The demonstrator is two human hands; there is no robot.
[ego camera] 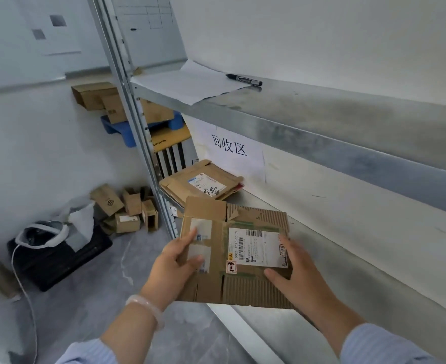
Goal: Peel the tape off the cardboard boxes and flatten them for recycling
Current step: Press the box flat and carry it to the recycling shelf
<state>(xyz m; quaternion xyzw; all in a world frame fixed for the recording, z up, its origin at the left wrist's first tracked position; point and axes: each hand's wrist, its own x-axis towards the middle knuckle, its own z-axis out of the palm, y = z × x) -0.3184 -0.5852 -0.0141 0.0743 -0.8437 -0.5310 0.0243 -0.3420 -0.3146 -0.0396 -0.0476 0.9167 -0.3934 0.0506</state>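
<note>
Nearest in view, the flattened box (pixel 216 258) is held level between both hands, partly over the front edge of the lower shelf (pixel 348 285) and not yet set down. The left hand (pixel 175 261) is closed on the box's left edge, with fingertips laid over the top face. The right hand (pixel 292 279) is clamped on the right side, the thumb pressed on top near the shipping label (pixel 258 248); the fingers beneath cannot be seen. This box is judged to be flattened already, though pale patches and brown strips across its face suggest that some tape may be left on it. Further back on the same shelf, a stack of flattened boxes (pixel 203 179) is lying below a paper sign (pixel 229 148), so part of the work is taken as done. Down on the floor to the left, several small boxes (pixel 129 208) are seen standing in their full shape beside a black crate (pixel 58 256); these are judged to be waiting. Further off, more boxes (pixel 98 98) are piled on a blue pallet (pixel 116 127). On the upper shelf (pixel 321 114), a sheet of paper (pixel 187 82) and a marker (pixel 244 79) are resting.
</note>
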